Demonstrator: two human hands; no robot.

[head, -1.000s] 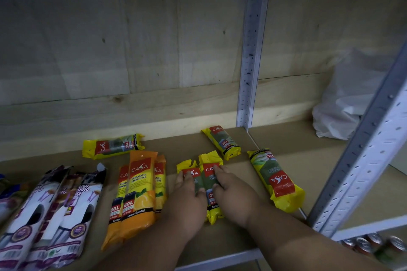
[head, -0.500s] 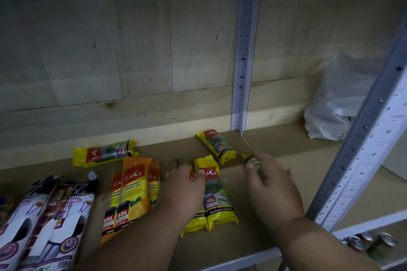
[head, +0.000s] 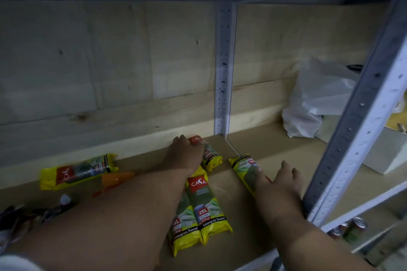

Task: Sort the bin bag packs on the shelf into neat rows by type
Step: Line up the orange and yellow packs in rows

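Several yellow 25L bin bag packs lie on the wooden shelf [head: 253, 222]. Two of them [head: 207, 211] rest side by side at the front. My left hand [head: 185, 154] reaches to the back and grips the red end of another yellow pack [head: 211, 156]. My right hand [head: 284, 180] lies flat on the near end of a slanted yellow pack [head: 244, 167], fingers spread and thumb on it. One more yellow pack [head: 77, 170] lies sideways at the back left. Orange packs [head: 116, 180] are mostly hidden behind my left forearm.
Purple-and-white drawstring bag packs [head: 33, 215] sit at the front left. A white plastic bag [head: 312, 99] slumps at the back right, past the rear metal upright [head: 224, 68]. A front upright [head: 356, 127] stands close to my right hand. Cans [head: 352, 229] stand on the shelf below.
My left hand left the two front packs and reached back to the rear yellow pack. My right hand went to the slanted pack on the right. The camera moved closer.
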